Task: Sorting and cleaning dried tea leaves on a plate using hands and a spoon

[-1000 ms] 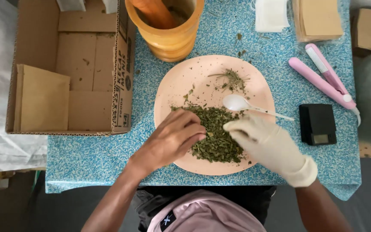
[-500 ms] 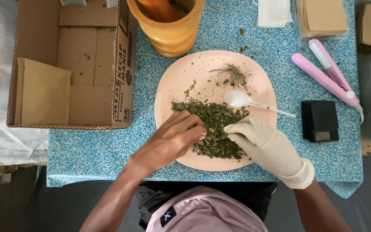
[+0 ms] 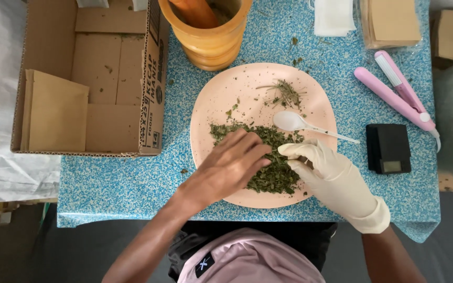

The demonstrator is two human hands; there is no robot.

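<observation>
Over the last second I see my bare left hand (image 3: 232,165) slide further onto the dried green herbs (image 3: 268,157), fingers loosely spread, gloved right hand (image 3: 326,167) pinching them, on the pink plate (image 3: 226,94) mid-table, sorting continuing.

A home herb-packing spot: wooden mortar (image 3: 208,39) at 12 o'clock, pocket scale (image 3: 388,148) and pink heat sealer (image 3: 394,97) at 3 o'clock on a blue-speckled bench (image 3: 121,183).
</observation>
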